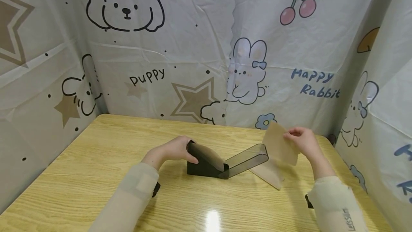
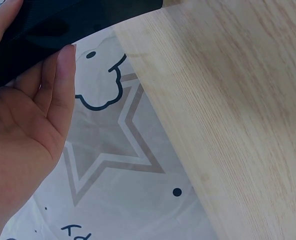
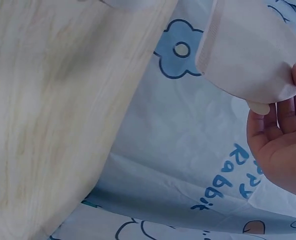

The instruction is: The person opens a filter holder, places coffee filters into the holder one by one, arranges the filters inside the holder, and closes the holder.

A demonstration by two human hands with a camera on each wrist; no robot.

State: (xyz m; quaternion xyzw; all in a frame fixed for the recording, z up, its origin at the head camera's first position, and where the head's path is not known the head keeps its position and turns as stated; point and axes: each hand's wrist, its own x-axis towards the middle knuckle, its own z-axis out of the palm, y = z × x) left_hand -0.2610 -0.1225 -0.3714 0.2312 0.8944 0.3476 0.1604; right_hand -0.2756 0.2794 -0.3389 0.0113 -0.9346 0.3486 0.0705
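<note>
A black wedge-shaped coffee filter holder (image 1: 201, 167) stands on the table, its smoky see-through lid (image 1: 249, 160) swung out to the right. My left hand (image 1: 176, 149) grips the holder's raised back end, thumb on the near side; in the left wrist view the fingers lie against its dark wall (image 2: 63, 30). A brownish surface shows in the holder's opening; I cannot tell if it is paper. Raised beyond the lid, a tan paper coffee filter (image 1: 279, 144) is pinched by its edge in my right hand (image 1: 302, 141). The right wrist view shows its crimped seam and a small tab.
More tan filter paper (image 1: 268, 175) lies on the wooden table (image 1: 128, 135) below the raised one, partly behind the lid. A printed curtain (image 1: 193, 46) hangs close around the table's back and sides.
</note>
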